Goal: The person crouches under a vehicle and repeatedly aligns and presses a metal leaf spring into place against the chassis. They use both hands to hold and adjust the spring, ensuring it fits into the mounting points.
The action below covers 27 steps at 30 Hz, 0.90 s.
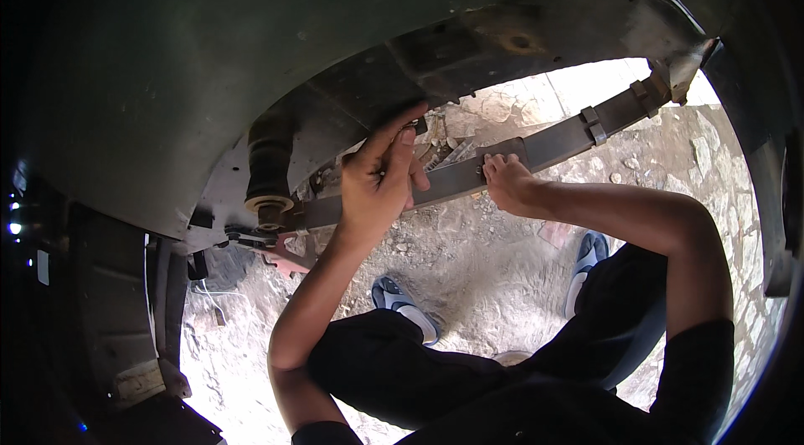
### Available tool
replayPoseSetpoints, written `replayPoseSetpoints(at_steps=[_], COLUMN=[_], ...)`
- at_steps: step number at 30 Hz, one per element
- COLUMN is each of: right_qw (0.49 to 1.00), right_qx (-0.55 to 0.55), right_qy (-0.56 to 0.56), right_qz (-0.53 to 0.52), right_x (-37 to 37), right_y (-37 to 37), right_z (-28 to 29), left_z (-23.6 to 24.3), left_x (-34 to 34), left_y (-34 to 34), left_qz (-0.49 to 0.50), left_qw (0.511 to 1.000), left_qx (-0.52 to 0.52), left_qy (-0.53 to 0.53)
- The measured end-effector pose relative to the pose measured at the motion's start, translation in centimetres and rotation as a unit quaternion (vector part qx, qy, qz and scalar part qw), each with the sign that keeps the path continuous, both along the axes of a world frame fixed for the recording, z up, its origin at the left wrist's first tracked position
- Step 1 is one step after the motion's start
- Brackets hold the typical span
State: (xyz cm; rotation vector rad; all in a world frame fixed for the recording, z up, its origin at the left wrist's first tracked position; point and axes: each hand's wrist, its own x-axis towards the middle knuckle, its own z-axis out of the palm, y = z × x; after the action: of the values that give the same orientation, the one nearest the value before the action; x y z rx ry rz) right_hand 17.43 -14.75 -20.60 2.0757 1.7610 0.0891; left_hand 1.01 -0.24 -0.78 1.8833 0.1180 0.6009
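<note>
My left hand (pixel 381 177) is raised in front of the dark metal frame rail (pixel 368 93). Its index finger and thumb come together around a small dark piece that I cannot make out; the other fingers are curled. Below the rail, a long leaf spring (pixel 561 142) slants from lower left to upper right, bound with metal clips (pixel 594 125). Against its middle, beside a short plate (pixel 502 147), my right hand (pixel 508 184) grips the spring's near edge with bent fingers. The left forearm hides part of the spring.
A dark curved panel (pixel 209 35) arches overhead. A black cylindrical part (pixel 270 156) with a rusty ring hangs at the spring's left end. The spring's right end meets a bracket (pixel 682 77). My sandalled feet (pixel 405 308) rest on rough, stony ground (pixel 469 277).
</note>
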Motion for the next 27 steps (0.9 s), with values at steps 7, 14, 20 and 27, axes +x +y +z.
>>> replayPoseSetpoints(at_steps=[7, 14, 20, 27], right_qw=[0.994, 0.984, 0.982, 0.969], right_qx=[-0.097, -0.172, -0.182, -0.239], right_qy=[0.054, 0.033, 0.027, 0.061], right_qz=[-0.002, -0.03, -0.039, -0.02], right_x=[-0.8, -2.0, -2.2, -2.1], right_y=[0.4, 0.7, 0.7, 1.5], right_z=[1.8, 3.5, 4.6, 6.0], left_z=[-0.3, 0.8, 0.2, -1.5], left_x=[0.0, 0.2, 0.5, 0.5], left_y=[0.1, -0.5, -0.3, 1.1], left_qz=[0.0, 0.022, -0.012, -0.026], left_qw=[0.998, 0.998, 0.998, 0.997], left_qx=[0.064, 0.062, 0.053, 0.048], left_qy=[-0.024, 0.018, -0.019, -0.062])
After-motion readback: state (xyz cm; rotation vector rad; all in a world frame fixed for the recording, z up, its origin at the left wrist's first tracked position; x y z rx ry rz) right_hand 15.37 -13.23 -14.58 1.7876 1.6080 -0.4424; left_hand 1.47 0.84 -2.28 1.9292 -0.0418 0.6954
